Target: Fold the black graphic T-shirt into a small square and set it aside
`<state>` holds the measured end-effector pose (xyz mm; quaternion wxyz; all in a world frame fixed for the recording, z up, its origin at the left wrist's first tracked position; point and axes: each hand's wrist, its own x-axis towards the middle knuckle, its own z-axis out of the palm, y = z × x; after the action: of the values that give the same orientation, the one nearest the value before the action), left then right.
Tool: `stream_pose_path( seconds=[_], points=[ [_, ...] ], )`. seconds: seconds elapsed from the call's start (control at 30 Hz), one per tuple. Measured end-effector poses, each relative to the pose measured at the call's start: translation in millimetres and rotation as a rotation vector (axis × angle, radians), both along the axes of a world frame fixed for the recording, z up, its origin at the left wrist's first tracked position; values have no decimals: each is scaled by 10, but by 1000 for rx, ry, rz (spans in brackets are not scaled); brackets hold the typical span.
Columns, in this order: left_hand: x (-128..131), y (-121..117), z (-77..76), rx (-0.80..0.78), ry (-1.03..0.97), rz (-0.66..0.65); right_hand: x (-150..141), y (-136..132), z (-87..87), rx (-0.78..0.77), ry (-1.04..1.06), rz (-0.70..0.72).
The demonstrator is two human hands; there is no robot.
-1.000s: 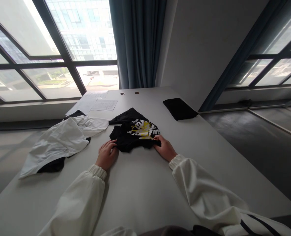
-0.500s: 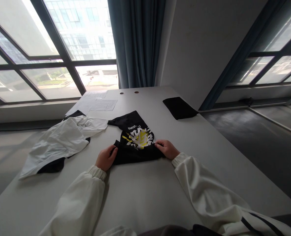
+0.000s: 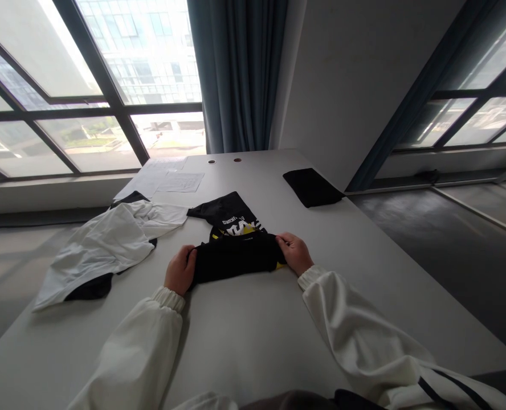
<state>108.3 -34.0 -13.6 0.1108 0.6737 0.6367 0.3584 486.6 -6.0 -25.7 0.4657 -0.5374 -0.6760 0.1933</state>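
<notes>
An office-like room, with a long white table set close to tall windows.
The plain, pale table (image 3: 253,336) has two small round openings (image 3: 211,162) near its far end, like cable holes in an office desk, and sheets of printed paper (image 3: 180,182) lie there. Dark-framed windows (image 3: 167,136) let in daylight and look out on a large building with a glass front (image 3: 142,62). A blue floor-length-style curtain (image 3: 238,74) hangs beside a bare, light wall (image 3: 347,80); the floor (image 3: 411,233) is smooth and grey.
</notes>
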Motion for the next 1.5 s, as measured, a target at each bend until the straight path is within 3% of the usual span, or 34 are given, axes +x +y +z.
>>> stream_pose_path(
  seconds=[0.3, 0.37, 0.5, 0.6, 0.67, 0.8, 0.93, 1.07, 1.17, 1.33, 1.5],
  points=[
    [-17, 37, -38, -32, 31, 60, 9, 19, -63, -56, 152, -152],
    [-30, 54, -37, -32, 35, 86, 4, -17, -17, 12, 139, -98],
    [-75, 82, -46, -25, 19, 206, -12, -96, 114, 125, 2, 173],
    [-99, 90, -57, -31, -13, 261, -40, -125, 145, 114, -80, 299],
    [-99, 91, -65, -44, -30, 243, -58, -128, 123, 71, -118, 306],
    [-71, 87, -81, -86, -30, 80, -73, -106, 46, -17, -82, 197],
    [-49, 77, -101, -108, -10, -73, -57, -71, 7, -10, 20, 136],
    [-54, 78, -135, -114, 17, -153, -35, -41, 0, 78, 78, 74],
    [-67, 99, -181, -124, 58, -200, 9, -2, -17, 130, 133, -49],
    [-95, 147, -266, -113, 128, -227, 206, 110, -85, 73, 241, -322],
    [-113, 163, -296, -79, 176, -291, 487, 234, -202, 4, 380, -467]
  ],
)
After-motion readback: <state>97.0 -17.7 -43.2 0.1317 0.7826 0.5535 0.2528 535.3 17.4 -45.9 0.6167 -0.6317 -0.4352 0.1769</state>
